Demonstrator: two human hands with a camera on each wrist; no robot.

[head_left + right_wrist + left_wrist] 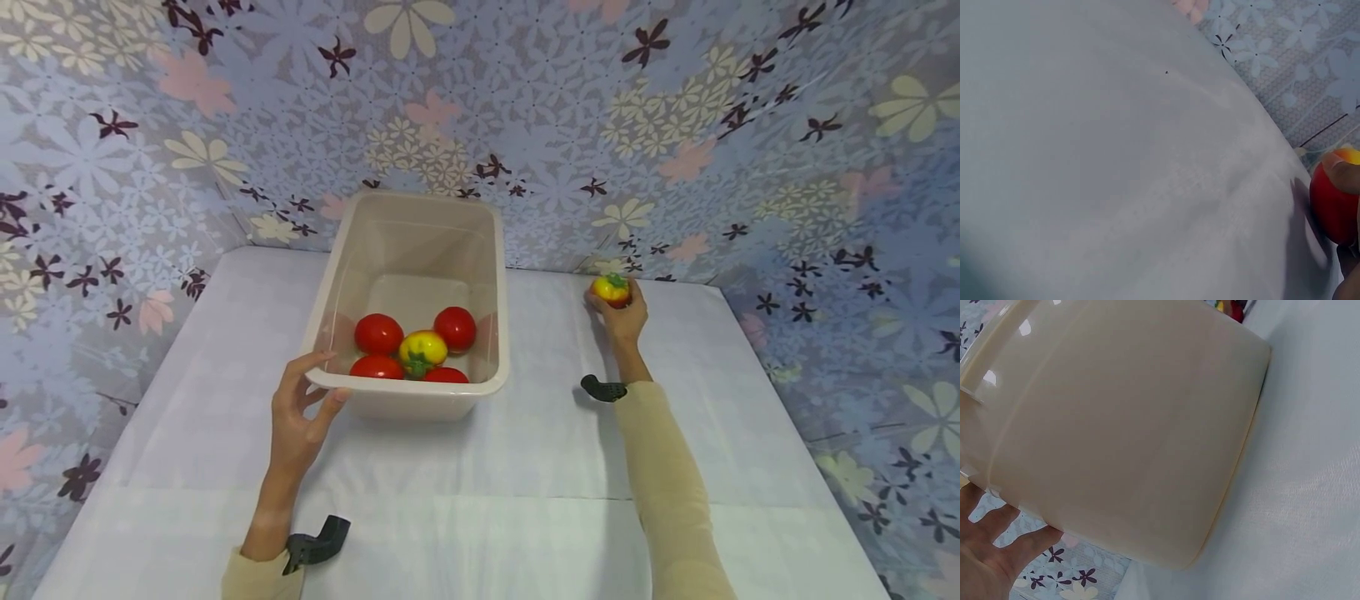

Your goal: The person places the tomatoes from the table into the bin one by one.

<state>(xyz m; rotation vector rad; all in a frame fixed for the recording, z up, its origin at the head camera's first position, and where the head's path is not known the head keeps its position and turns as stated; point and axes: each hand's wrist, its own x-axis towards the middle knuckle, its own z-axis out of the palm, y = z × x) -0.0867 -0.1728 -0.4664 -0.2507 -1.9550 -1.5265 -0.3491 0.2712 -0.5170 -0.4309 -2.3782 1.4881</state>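
My left hand point(300, 417) grips the near left corner of a beige plastic bin point(427, 402), fingers over the rim and thumb outside it. The left wrist view shows the bin's smooth outer wall point(1110, 425), with the left fingers point(1029, 547) at its edge. Several red tomatoes point(378, 334) and a yellow bell pepper point(423, 345) with a green stem lie at the bin's near end. Far to the right, my right hand point(624, 321) holds a yellow-and-red bell pepper point(611, 288) close over the table's back edge. Its red side point(1332, 206) shows in the right wrist view.
A white cloth covers the table point(555, 450). Flower-patterned fabric point(540, 125) rises behind the table and along both sides. The bin stands left of the middle, near the back. A dark wrist mount point(318, 543) sits on each forearm.
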